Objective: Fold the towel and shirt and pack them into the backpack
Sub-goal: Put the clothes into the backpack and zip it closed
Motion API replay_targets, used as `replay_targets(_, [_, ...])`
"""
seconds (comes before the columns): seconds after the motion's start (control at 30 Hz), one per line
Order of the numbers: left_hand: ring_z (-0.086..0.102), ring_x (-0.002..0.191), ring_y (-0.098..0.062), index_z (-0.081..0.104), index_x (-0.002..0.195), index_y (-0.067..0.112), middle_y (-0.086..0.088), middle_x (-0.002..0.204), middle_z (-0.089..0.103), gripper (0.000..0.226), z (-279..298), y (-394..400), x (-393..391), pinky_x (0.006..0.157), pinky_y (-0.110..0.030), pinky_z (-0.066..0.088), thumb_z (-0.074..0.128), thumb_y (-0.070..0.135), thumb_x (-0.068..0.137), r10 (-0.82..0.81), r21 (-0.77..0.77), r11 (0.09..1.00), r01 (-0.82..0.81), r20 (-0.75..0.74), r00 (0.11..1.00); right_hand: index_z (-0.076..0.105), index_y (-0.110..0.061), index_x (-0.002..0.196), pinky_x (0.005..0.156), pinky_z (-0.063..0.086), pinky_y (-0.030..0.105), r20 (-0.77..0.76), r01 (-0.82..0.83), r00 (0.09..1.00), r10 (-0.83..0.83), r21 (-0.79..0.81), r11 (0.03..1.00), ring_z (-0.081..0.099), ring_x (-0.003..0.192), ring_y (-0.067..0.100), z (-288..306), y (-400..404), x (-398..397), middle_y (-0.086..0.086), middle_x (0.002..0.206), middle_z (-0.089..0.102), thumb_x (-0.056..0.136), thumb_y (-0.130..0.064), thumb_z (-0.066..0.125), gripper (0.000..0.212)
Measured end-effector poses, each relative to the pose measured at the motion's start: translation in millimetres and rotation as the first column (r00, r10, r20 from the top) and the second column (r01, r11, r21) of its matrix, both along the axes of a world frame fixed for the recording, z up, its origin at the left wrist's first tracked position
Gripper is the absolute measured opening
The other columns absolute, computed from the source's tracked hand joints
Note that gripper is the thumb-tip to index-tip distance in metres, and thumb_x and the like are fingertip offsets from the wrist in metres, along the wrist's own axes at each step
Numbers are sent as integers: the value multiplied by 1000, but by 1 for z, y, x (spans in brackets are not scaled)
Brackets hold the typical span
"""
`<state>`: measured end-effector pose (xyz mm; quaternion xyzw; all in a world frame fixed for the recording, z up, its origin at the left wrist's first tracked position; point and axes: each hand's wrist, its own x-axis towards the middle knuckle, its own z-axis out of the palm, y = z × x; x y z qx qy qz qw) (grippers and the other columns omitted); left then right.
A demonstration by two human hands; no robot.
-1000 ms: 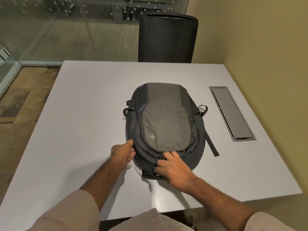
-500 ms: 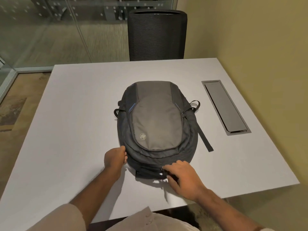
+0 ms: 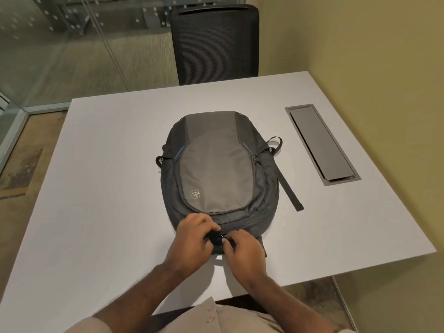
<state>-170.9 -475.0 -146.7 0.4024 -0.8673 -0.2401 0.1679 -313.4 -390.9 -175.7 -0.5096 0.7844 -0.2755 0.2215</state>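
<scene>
Head view, looking down: the backpack (image 3: 217,174) lies flat on its back in the middle of the white table (image 3: 108,188), its top end pointing toward me and its base toward the far side. Its grey front panel faces up, with a small round logo (image 3: 195,194) near the panel's near left corner. My left hand (image 3: 192,239) and my right hand (image 3: 242,248) meet at the near end of the bag, almost touching each other. My left fingers are curled round a dark bit of the bag's top edge, gripping it. My right thumb and fingers pinch a small zipper pull (image 3: 224,237) right beside my left fingers. Whether the zip there is open or closed I cannot tell, since my hands cover it. A black strap (image 3: 289,188) trails from the bag's right side and lies flat on the table, and a small loop (image 3: 276,141) sticks out at the far right of the bag. Further right, well apart from the bag, a grey cable hatch (image 3: 322,143) is set into the tabletop. A black mesh chair (image 3: 215,44) stands at the far edge of the table. My beige sleeves and shirt front show at the bottom of the view.
</scene>
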Motion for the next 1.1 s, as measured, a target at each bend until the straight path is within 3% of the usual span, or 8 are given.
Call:
replay_targets(0.1, [47,95,-4,72,105,26,13,102,62,35,-8,-1,0,87,-23,38,73,20,70,-42,27,999,40,68,997,67,-18,83,65,44,28,40,-40,998,42,-54,998,55,72,9,1,3,-5,-7,79,62,90,-30,59,16])
replay_targets(0.3, [58,73,-8,78,81,21,10,78,67,18,-11,-8,0,70,-20,46,83,9,69,4,47,999,-6,45,999,50,-19,69,57,33,26,-25,-90,996,89,-54,994,46,61,11,7,2,-13,-4,68,56,88,-30,55,22])
replay_targets(0.37, [60,71,-10,78,80,19,8,76,67,17,-11,-8,0,69,-19,45,83,7,70,33,69,997,-34,24,999,49,-17,68,55,37,30,-19,-66,998,65,-36,997,47,61,12,9,2,-24,-4,67,54,86,-28,56,23])
replay_targets(0.6, [60,73,-6,79,80,17,10,77,67,12,-14,-8,-1,73,-18,49,82,7,74,107,160,981,-107,9,994,52,-16,70,60,44,38,-87,25,996,-20,55,998,50,64,18,8,4,-91,-4,68,52,90,-25,58,23])
replay_targets(0.93, [60,79,-4,77,82,21,16,81,66,12,-23,-13,-5,79,-20,50,79,11,76,176,212,959,-188,75,982,58,-21,74,61,37,28,-132,88,988,-74,103,991,52,67,13,8,-15,-158,-10,71,53,94,-27,60,21])
replay_targets(1.1, [57,85,-8,74,94,27,17,89,63,24,-9,-13,-22,80,-21,47,69,27,70,84,173,979,-105,124,989,61,-19,77,62,47,33,-101,50,994,-45,47,998,53,69,11,7,-12,-157,-8,75,58,94,-26,59,18])
